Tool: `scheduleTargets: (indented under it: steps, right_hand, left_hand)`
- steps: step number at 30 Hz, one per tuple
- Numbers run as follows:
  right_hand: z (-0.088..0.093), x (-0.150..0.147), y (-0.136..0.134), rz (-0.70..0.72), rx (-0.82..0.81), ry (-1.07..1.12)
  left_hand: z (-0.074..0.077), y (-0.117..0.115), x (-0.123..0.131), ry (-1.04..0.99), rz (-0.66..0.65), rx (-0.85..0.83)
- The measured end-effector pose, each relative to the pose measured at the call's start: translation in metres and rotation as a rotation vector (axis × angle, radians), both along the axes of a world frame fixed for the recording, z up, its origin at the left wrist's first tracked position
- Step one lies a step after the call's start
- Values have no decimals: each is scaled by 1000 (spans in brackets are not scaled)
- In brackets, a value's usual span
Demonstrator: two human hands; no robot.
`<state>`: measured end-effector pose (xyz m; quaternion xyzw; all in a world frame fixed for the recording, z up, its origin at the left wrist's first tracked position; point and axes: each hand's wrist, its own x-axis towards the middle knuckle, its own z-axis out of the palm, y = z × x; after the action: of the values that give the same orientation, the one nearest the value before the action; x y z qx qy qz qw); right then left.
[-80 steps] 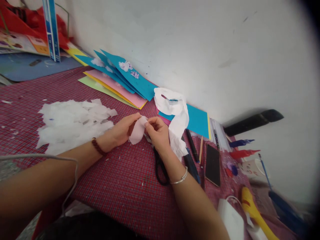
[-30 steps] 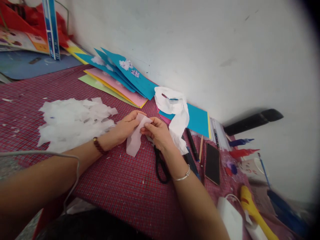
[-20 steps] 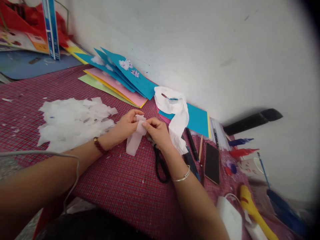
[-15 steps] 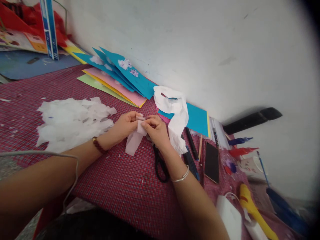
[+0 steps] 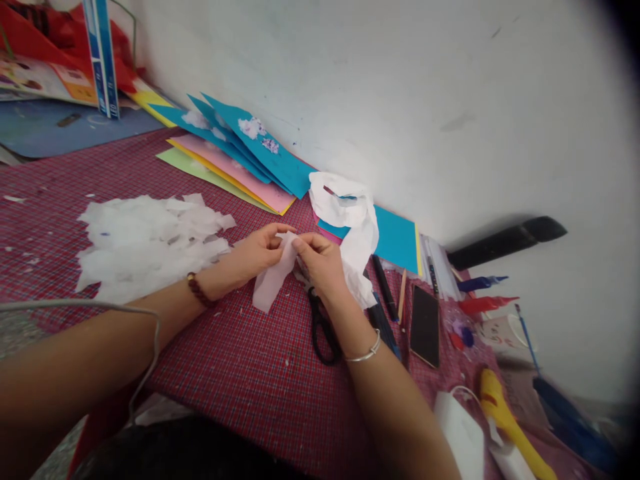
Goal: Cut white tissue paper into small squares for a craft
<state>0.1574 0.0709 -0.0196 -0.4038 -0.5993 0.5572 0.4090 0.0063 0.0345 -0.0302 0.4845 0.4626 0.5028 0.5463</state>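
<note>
A thin strip of white tissue paper [image 5: 271,283] hangs between my two hands above the checked tablecloth. My left hand [image 5: 253,257] pinches the strip's upper edge from the left. From the right, my right hand [image 5: 320,261] pinches the same upper end, thumb on top. Under my right wrist lie scissors [image 5: 323,330] with black handles; their blades are mostly hidden. Left of my hands spreads a pile of torn white paper pieces [image 5: 150,247]. Behind my right hand a larger crumpled white paper sheet [image 5: 365,230] rests partly over a blue sheet [image 5: 397,237].
Folded coloured cards [image 5: 230,173] lean by the wall. To the right are a black marker [image 5: 384,287], a pencil [image 5: 401,297], a phone [image 5: 425,327], paint tubes [image 5: 487,305] and a yellow-handled tool [image 5: 510,420]. A grey cable [image 5: 100,305] crosses over my left forearm.
My fingertips have shifted on the strip; its upper end now stands up flatter between them, where it was bunched before. My hands stay close together in nearly the same spot.
</note>
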Motion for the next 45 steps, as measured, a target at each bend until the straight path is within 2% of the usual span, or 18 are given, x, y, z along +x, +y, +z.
scheduleTargets:
  steps: [5,9,12,14,17,21,23,29,32,36,41,45]
  right_hand:
    - [27,10,-2,-85,138,84]
    - [62,29,-5,-221,322,153]
    - [89,47,-10,-301,481,284]
    - [102,57,-15,-292,570,325]
    - [110,63,-23,-175,626,199]
    - [106,53,-31,31,541,-78]
    - [100,44,-31,89,502,-162]
    - [74,25,-23,74,453,-289]
    - [64,22,-19,78,396,-258]
    - [58,22,-17,82,314,-169]
    - [49,22,-13,32,230,11]
    - [41,17,-11,16,107,127]
  left_hand:
    - [7,-6,6,72,-174,-133]
    - [11,-7,7,136,-201,-133]
    - [10,-6,6,170,-220,-132]
    - [9,-6,5,170,-238,-129]
    - [5,-5,3,105,-204,-100]
    - [5,-3,0,-145,-116,10]
    - [7,-5,0,-226,-118,37]
    - [10,-12,3,-245,-254,71]
    - [6,-11,4,-191,-275,34]
    - [4,-11,5,-171,-239,-46]
    - [11,-12,4,-422,-213,-154]
    - [14,-14,3,-555,-341,-174]
